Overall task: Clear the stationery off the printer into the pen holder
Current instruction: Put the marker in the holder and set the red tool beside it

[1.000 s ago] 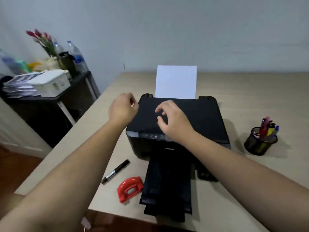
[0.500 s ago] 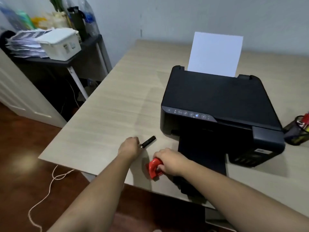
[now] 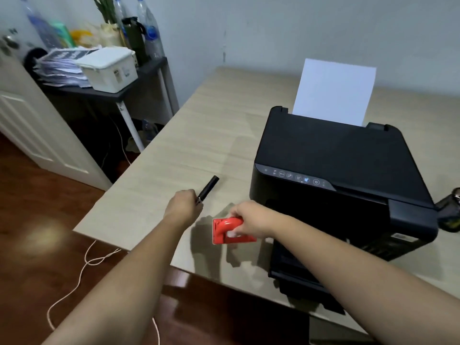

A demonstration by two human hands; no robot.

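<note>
My left hand (image 3: pixel 183 204) is closed around a black marker (image 3: pixel 208 189) whose capped end sticks out up and to the right, just above the desk. My right hand (image 3: pixel 251 220) grips a red hole punch (image 3: pixel 225 231), lifted a little off the wooden desk (image 3: pixel 199 145) and casting a shadow below. The black printer (image 3: pixel 333 155) stands to the right with a bare lid and a white sheet (image 3: pixel 334 92) upright in its rear feed. The dark mesh pen holder (image 3: pixel 450 215) shows only partly at the right edge of the frame.
The printer's output tray (image 3: pixel 293 275) juts toward me past the desk's front edge. A dark side table (image 3: pixel 104 93) at the back left carries a white box, papers and bottles. A white cord (image 3: pixel 82 270) lies on the wooden floor.
My hands dropped from the printer lid to the desk's front left. The left closed on the marker, the right on the hole punch, and both now hold them slightly raised.
</note>
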